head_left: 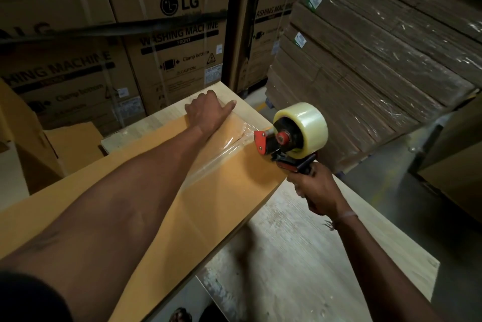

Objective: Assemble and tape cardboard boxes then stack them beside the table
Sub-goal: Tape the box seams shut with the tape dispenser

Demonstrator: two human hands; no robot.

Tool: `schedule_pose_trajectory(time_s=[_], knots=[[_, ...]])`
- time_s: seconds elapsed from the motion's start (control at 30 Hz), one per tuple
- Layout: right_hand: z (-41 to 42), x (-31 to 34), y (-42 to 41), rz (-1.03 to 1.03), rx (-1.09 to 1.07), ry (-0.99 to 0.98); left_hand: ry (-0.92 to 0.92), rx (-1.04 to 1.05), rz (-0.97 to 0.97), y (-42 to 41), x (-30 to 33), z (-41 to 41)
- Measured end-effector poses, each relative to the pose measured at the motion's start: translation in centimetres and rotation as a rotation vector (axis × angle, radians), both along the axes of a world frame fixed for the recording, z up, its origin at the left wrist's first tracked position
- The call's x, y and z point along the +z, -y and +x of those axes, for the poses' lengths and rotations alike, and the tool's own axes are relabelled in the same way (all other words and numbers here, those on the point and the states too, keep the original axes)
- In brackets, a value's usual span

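Head view | our left hand (206, 110) pressed flat on the cardboard box (208, 199) | our right hand (317, 191) gripped the tape dispenser (294, 136) | clear tape (221, 157) stretched along the seam

My left arm runs long and nearly straight, out from the lower left corner toward the far end, bare from the dark sleeve down. Its hand (206, 110) lies palm-down, thumb stretched out to the right and fingers curling over the far edge (their tips I cannot see). My right hand (317, 188) sits lower right, knuckles up, fingers wrapped tight round a handle. A thin band circles that wrist.
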State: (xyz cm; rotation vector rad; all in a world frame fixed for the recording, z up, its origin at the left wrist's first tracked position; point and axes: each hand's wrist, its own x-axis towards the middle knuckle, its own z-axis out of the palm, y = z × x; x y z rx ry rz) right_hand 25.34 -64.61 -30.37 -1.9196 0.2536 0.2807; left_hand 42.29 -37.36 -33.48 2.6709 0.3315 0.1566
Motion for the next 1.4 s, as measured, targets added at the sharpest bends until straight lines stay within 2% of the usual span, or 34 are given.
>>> schedule_pose_trajectory(time_s=[0.17, 0.53, 0.77, 1.13, 1.4], knots=[[-1.4, 0.0, 2.3, -0.088, 0.009, -0.006, 0.006, 0.008, 0.001, 0.1, 0.2, -0.2], [-7.3, 1.4, 6.2, -0.094, 0.021, -0.086, -0.003, 0.023, -0.001, 0.3, 0.1, -0.1], [-9.7, -0.7, 8.4, -0.124, 0.018, -0.095, -0.006, 0.027, 0.007, 0.3, 0.3, -0.1], [-10.3, -3.1, 8.7, -0.108, 0.028, -0.068, -0.005, 0.028, 0.009, 0.3, 0.1, 0.0], [-9.2, -4.9, 7.3, -0.097, 0.003, -0.136, -0.003, 0.028, 0.007, 0.4, -0.1, 0.0]])
